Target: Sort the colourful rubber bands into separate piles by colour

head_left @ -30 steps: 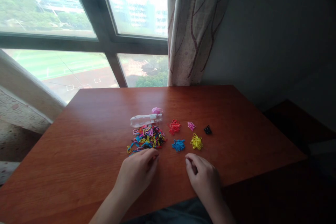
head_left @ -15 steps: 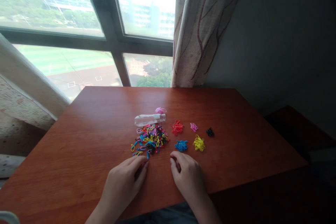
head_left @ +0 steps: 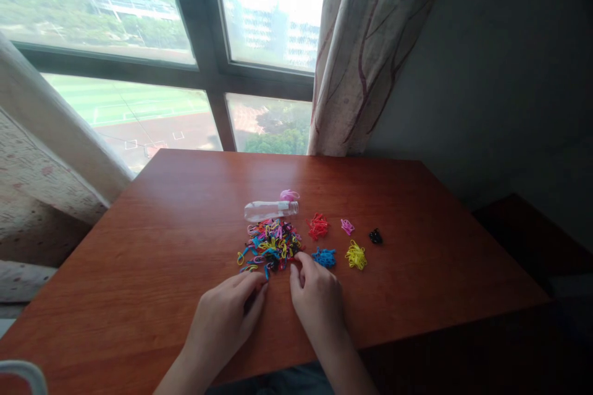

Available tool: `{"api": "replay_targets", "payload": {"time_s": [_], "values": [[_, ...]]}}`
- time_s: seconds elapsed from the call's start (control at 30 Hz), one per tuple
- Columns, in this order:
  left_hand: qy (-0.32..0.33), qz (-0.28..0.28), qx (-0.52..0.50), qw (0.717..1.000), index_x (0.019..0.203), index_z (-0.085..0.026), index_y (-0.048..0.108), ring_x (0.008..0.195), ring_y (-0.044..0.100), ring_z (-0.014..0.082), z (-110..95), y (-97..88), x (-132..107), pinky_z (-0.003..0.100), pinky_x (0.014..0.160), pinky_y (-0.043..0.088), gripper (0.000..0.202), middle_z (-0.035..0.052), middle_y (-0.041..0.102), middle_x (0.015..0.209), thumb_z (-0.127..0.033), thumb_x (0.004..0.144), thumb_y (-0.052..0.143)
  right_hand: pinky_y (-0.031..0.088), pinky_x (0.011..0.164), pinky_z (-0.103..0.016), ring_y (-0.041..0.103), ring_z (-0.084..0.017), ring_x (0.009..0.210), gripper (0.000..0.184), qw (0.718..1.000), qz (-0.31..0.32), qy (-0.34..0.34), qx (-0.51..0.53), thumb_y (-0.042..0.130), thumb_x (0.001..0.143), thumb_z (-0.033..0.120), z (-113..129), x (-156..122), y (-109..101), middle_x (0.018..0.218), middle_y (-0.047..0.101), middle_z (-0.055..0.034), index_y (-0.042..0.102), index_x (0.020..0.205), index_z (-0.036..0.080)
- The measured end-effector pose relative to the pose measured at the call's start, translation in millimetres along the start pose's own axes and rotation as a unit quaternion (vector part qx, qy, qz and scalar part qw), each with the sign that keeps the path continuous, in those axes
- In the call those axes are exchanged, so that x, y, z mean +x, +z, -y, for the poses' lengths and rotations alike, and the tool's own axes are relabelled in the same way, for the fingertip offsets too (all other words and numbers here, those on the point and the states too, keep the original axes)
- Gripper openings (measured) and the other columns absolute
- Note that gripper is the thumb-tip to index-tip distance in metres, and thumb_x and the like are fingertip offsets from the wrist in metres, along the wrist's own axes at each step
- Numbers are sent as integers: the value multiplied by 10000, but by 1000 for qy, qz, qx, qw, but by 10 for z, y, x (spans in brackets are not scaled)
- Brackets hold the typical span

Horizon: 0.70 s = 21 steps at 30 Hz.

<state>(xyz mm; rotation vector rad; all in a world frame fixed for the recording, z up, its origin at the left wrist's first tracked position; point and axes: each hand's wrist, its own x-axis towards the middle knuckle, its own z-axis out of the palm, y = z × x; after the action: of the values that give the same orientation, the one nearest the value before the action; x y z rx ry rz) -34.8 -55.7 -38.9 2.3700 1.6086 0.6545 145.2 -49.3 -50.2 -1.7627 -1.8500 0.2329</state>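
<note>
Mixed small rubber bands (head_left: 278,241) in several colours lie heaped on the wooden table (head_left: 152,247). At the heap's near edge, my left hand (head_left: 234,308) is pinched closed beside a blue band; anything between its fingertips is too small to make out. My right hand (head_left: 317,296) reaches to the heap's near right side, thumb and index finger slightly apart, the index tip by the bands. Right of the heap are separate groups: red bands (head_left: 317,226), blue bands (head_left: 323,257), pink bands (head_left: 347,226), yellow bands (head_left: 356,255) and black bands (head_left: 375,236).
A clear plastic bottle (head_left: 266,211) lies on its side behind the heap, with a pink object (head_left: 290,195) beyond its neck. Past the table's far edge are a window (head_left: 273,123) and a curtain (head_left: 345,74). A pale curved object (head_left: 23,370) shows at lower left.
My right hand has moved left and forward, from in front of the blue group to the heap's edge. My left hand keeps its place by the heap. The view has shifted slightly.
</note>
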Motion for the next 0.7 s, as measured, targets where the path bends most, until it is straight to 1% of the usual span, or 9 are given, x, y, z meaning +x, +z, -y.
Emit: {"api": "replay_targets", "payload": {"time_s": [0.17, 0.33, 0.4, 0.53, 0.63, 0.7], "values": [[-6, 12, -4, 1000, 912, -257, 660, 763, 718, 186, 0, 3, -4, 257, 628, 509, 177, -7, 747, 866, -299, 931, 489, 387, 622, -255, 678, -192, 701, 139, 1000, 10, 10, 14, 524, 910, 162, 7, -2, -19, 793, 717, -5, 645, 926, 229], [-5, 14, -1, 1000, 908, -258, 659, 761, 718, 186, -14, -6, -7, 258, 621, 507, 182, -8, 747, 861, -296, 934, 483, 350, 627, -253, 647, -175, 701, 142, 999, 31, -14, 19, 524, 913, 153, 8, -17, -43, 758, 683, 5, 628, 858, 232], [-6, 6, 0, 1000, 911, -256, 658, 758, 721, 185, -14, -10, -5, 257, 621, 509, 183, -8, 751, 866, -297, 932, 481, 338, 630, -252, 633, -168, 701, 144, 999, 43, -27, 21, 527, 911, 144, 10, -19, -51, 743, 670, 9, 622, 847, 231], [-22, -27, 2, 999, 929, -253, 661, 775, 730, 185, -7, -8, 2, 255, 634, 518, 184, -10, 764, 911, -300, 926, 483, 331, 653, -248, 622, -160, 725, 138, 996, 66, -50, 42, 538, 903, 123, 26, -26, -71, 764, 669, 14, 615, 856, 227], [-31, -26, 2, 999, 922, -256, 662, 769, 730, 182, 0, 0, 5, 254, 630, 515, 178, -19, 764, 906, -298, 919, 489, 327, 667, -251, 616, -163, 743, 125, 992, 83, -72, 55, 551, 905, 131, 72, -53, -72, 775, 668, 15, 611, 861, 231], [-33, -24, -2, 999, 918, -255, 663, 762, 728, 178, 7, 6, 3, 252, 627, 512, 172, -19, 763, 899, -292, 912, 495, 319, 663, -259, 611, -167, 742, 91, 991, 90, -78, 53, 581, 906, 164, 127, -77, -56, 770, 664, 19, 604, 858, 237]]}}
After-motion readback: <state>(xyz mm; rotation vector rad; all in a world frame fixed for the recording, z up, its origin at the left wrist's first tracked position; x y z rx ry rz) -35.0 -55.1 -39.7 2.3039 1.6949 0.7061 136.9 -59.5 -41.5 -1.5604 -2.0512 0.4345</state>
